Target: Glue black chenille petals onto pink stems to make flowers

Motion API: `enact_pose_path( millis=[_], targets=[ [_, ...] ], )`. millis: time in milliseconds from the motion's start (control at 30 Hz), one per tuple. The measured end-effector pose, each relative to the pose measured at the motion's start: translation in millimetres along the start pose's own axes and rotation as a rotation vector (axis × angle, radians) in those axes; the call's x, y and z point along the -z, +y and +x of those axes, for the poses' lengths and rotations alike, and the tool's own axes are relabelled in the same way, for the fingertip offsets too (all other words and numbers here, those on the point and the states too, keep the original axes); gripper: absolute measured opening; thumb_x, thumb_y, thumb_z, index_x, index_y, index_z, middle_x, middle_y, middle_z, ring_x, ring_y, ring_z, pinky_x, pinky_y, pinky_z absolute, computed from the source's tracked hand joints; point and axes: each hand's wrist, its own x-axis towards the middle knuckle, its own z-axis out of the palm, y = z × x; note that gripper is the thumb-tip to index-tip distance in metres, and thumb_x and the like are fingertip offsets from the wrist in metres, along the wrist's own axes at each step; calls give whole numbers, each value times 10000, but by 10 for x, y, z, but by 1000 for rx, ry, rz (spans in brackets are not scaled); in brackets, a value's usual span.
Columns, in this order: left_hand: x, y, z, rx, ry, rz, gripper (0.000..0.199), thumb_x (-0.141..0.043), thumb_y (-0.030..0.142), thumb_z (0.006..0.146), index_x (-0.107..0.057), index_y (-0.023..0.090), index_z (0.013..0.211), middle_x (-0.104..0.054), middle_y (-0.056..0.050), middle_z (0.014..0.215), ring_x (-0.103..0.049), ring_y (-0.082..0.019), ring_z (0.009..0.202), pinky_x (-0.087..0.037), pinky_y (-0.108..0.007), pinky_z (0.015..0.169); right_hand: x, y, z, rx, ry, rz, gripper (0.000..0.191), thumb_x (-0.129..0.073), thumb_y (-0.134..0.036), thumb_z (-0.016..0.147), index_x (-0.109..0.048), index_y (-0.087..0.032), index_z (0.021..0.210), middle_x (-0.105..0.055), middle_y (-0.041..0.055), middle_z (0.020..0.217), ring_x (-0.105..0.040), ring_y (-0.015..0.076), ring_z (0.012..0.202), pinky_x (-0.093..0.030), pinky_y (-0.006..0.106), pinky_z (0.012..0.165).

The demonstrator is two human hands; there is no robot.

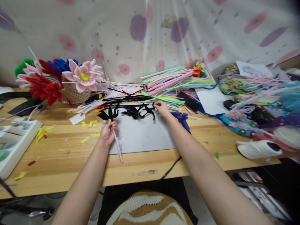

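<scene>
My left hand is closed around the pale pink stem of a black pipe-cleaner flower, whose petals spread upward above my fingers. The stem slants down across the left edge of a grey cutting mat. At the mat's far right, my right hand pinches the end of a black bent pipe-cleaner piece. Beside it, a small heap of black curled pipe-cleaner pieces lies at the mat's back edge. Straight black pipe cleaners are strewn just behind.
A blue glue gun lies right of the mat. Pastel pipe cleaners are piled at the back. Finished flowers stand back left, near a white tray. A white thread spool lies on the right.
</scene>
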Motion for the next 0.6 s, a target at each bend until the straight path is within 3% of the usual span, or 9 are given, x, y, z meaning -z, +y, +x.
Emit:
enact_pose_path(
  millis=[167, 333, 467, 600],
  targets=[
    [4, -1, -3, 13, -36, -2, 273, -297, 242, 923, -505, 91, 831, -404, 47, 527, -441, -13, 435, -392, -65, 401, -35, -178, -134, 155, -91, -92, 184, -554, -244, 719, -638, -149, 852, -626, 47, 834, -542, 148, 769, -420, 287, 748],
    [16, 1, 0, 0, -33, -8, 265, -301, 244, 922, -505, 95, 838, -404, 48, 527, -443, -16, 435, -393, -70, 398, -220, -463, -352, 510, -37, -257, 289, -585, -296, 726, -643, -202, 993, -556, 78, 1066, -436, 211, 1036, -330, 347, 916],
    [13, 3, -8, 5, -29, -12, 256, -309, 242, 921, -507, 104, 835, -405, 45, 537, -440, -16, 442, -404, -73, 406, -312, -585, -442, 754, -324, -300, 271, -610, -247, 709, -664, -230, 974, -561, 55, 1087, -442, 203, 1025, -335, 339, 906],
    [-9, 5, -19, -20, -15, -11, 249, -315, 235, 919, -505, 112, 815, -388, 46, 536, -424, -14, 437, -382, -65, 389, -283, -549, -451, 738, -429, -320, 228, -544, -76, 696, -694, -215, 796, -613, 40, 990, -485, 179, 956, -351, 319, 881]
  ],
)
